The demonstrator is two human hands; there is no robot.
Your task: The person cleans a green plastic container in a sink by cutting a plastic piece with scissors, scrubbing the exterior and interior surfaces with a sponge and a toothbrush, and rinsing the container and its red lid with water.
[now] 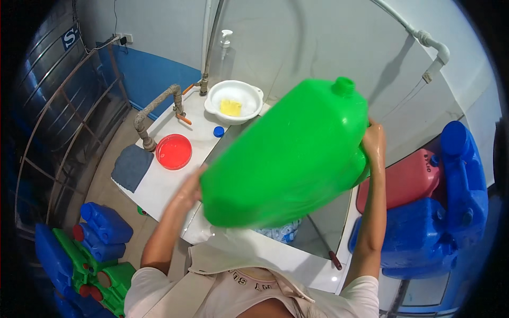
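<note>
A large green plastic jerrycan (286,151) is held tilted above the sink (322,234), its uncapped neck toward the upper right. My right hand (373,141) grips it on the right side, near the handle; the fingers are largely hidden behind it. Against the bottom end presses my left hand (190,189), slightly blurred, its fingers partly out of sight. Much of the sink is covered by the jerrycan. Clear plastic pieces (282,231) show inside the sink, and a rod with a brown handle (335,260) leans on its near edge.
On the white counter (175,198) are a white basin (257,95) with suds and a yellow sponge (230,107), a blue cap (218,132), a red round dish (173,152) and a grey cloth (133,167). Pipe taps (159,101) rise behind. Blue jerrycans (413,234) crowd the right.
</note>
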